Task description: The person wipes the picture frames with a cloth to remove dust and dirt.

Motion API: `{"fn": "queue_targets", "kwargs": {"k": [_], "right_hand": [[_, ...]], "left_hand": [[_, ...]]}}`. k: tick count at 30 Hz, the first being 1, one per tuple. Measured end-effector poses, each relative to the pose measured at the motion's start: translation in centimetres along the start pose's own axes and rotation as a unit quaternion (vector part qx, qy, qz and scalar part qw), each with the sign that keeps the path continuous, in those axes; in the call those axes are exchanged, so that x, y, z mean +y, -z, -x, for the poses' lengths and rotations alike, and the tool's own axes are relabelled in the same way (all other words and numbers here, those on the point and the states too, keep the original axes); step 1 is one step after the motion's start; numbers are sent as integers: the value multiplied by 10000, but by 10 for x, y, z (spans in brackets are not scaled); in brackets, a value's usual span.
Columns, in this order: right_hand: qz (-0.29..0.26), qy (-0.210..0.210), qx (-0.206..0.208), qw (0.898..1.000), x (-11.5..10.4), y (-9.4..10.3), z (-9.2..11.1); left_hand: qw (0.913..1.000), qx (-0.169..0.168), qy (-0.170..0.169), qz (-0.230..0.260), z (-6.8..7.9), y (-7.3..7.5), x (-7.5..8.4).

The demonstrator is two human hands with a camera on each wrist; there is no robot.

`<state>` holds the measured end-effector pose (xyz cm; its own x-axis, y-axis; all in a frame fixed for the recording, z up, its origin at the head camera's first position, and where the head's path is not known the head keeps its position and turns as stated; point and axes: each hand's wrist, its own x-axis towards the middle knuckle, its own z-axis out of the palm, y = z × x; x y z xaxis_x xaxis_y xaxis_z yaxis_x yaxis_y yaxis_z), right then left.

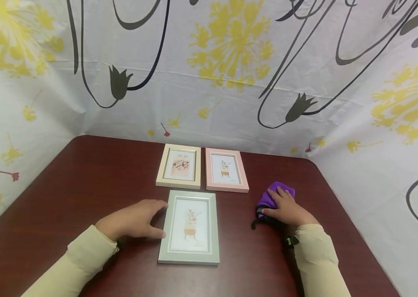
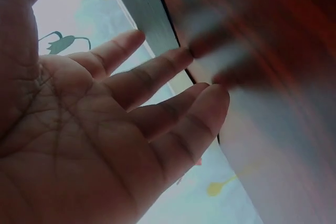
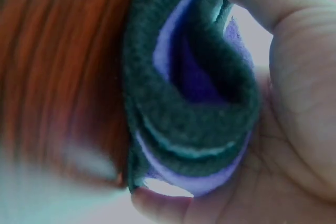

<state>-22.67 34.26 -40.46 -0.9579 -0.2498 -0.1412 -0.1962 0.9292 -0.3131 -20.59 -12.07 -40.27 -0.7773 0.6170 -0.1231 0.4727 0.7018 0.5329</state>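
My left hand (image 1: 135, 220) is at the left edge of a pale green picture frame (image 1: 214, 231), thumb and fingertips right at its border. In the left wrist view the fingers (image 2: 149, 80) are spread and nearly straight, with the frame's edge (image 2: 149, 11) behind them. The green frame lies flat and shows a potted plant print. At the right, my right hand (image 1: 287, 208) grips a purple cloth (image 1: 278, 186) with a dark border on the table. The right wrist view shows the cloth (image 3: 191, 135) folded over in layers, between thumb and fingers.
Behind the green frame, a cream picture frame (image 1: 160, 177) and a pink picture frame (image 1: 245, 187) lie side by side on the dark red-brown table (image 1: 120, 165). A white sheet (image 1: 179, 95) with yellow and grey flowers hangs around the table's back and sides.
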Motion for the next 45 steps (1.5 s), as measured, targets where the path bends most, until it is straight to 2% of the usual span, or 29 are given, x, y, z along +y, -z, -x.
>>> {"fn": "queue_targets", "kwargs": {"k": [6,11,16,21,26,31,36,39,42,45], "right_hand": [[2,206,229,9995,0,1,0],[342,415,600,9968,2,2,-2],[439,652,897,9929,0,3,-5],[137,872,1203,9888,-7,9,-6],[-206,1260,1414,9817,-42,24,-2],[-141,1828,1439,9725,-91,26,4],[88,2466,1497,9574,-136,13,4],[277,2704,1403,9521,-152,-1,0],[504,2768,1146,9527,-158,-17,-5],[674,2613,746,9600,-158,-30,-7]], "left_hand": [[9992,7,393,-44,-1,-7,3],[9972,-9,748,9,0,-9,7],[9964,-65,846,19,2,-8,8],[9964,-64,850,9,3,-10,4],[9968,-18,795,-65,2,-12,0],[9973,64,723,-86,-1,-13,-1],[9971,69,742,-132,-1,-14,0],[9974,87,697,-153,0,-13,0],[9976,98,659,-180,0,-13,0],[9979,112,611,-199,-1,-13,-1]]}}
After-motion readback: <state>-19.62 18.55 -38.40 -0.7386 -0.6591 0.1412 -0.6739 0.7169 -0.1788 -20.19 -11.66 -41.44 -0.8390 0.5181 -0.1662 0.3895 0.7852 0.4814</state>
